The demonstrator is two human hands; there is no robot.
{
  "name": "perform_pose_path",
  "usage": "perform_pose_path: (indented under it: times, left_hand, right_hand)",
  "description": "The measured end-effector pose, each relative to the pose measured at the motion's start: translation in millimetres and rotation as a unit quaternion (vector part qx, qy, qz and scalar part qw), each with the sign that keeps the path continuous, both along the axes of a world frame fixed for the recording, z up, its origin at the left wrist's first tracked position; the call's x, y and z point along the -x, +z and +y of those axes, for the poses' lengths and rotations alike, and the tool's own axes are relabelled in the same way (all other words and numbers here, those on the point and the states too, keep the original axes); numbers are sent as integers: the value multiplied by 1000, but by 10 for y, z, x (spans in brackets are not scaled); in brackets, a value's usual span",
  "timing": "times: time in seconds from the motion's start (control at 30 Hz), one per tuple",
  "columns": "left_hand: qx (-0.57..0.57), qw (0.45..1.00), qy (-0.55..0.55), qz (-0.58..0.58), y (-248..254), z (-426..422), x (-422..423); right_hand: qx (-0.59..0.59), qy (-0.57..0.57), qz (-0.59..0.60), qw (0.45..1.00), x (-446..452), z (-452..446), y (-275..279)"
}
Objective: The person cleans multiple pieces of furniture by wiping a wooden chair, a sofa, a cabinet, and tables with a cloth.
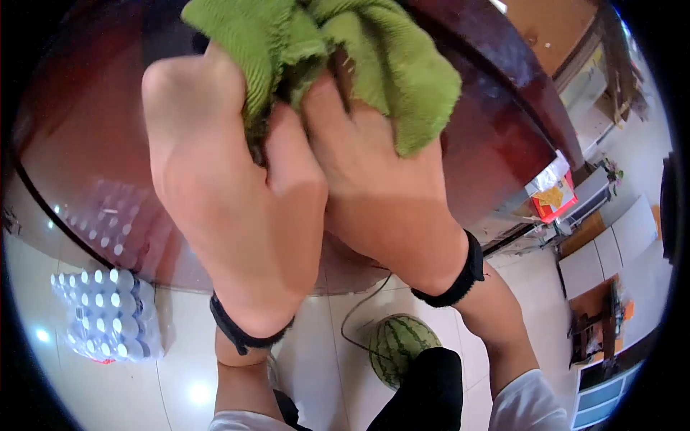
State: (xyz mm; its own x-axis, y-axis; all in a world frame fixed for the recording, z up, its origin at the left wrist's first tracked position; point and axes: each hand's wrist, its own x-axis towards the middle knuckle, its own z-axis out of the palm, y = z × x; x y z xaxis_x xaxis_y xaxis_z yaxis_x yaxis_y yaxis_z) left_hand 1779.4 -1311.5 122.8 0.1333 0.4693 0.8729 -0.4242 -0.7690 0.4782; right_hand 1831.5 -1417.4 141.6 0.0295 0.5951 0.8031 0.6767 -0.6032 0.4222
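Note:
A green ribbed cloth (424,86) is bunched up close to the camera, above a glossy dark red table (496,151). My left hand (230,172) is closed on the cloth's left part, fingers bent into its folds. Beside it, touching, my right hand (381,172) grips the cloth's middle and right part. Some fingertips are hidden in the fabric. Each wrist has a black band. The cloth's top end runs out of view.
On the tiled floor at lower left stands a plastic-wrapped pack of bottles (108,316). A watermelon (392,345) lies on the floor by my leg, with a thin cord (348,316) near it. A red and yellow packet (553,197) and white cabinets (611,248) are at right.

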Motion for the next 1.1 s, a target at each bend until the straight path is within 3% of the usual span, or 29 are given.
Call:
perform_pose_path:
  times: [0.17, 0.23, 0.33, 0.43, 0.53, 0.67, 0.7, 0.73, 0.83, 0.93, 1.1]
  left_hand:
    - [-20, 998, 40, 46, -249, -33, -5]
    - [-23, 996, 52, 75, -451, -74, -15]
    - [-24, 998, 31, 58, -793, -113, -24]
    - [-22, 981, -77, 179, -1089, -55, 119]
    - [-172, 972, 28, 161, -1275, 54, 171]
    - [-174, 971, 71, 149, -1013, 94, 187]
    - [-182, 969, 95, 134, -932, 115, 173]
    - [-155, 964, 103, 189, -803, 91, 262]
    - [-174, 965, 160, 117, -481, 15, 122]
    - [-196, 969, 132, 67, -299, -208, -44]
    - [-180, 983, 31, 34, -39, -1228, -370]
  right_hand:
    - [-32, -38, 23, 999, 80, 19, -288]
    - [-18, -15, 114, 993, 117, -56, -465]
    - [26, -47, 185, 981, 206, -205, -756]
    - [65, -59, 204, 975, 277, -284, -1149]
    - [80, -54, 230, 968, 262, -319, -1370]
    - [67, -26, 256, 964, 253, -260, -1157]
    - [27, -9, 222, 975, 232, -200, -1038]
    - [-12, 8, 187, 982, 208, -148, -906]
    - [-59, 19, 140, 988, 48, -66, -515]
    - [-81, 18, 70, 994, -139, -251, -267]
    - [-74, -62, 72, 993, -173, -1126, -105]
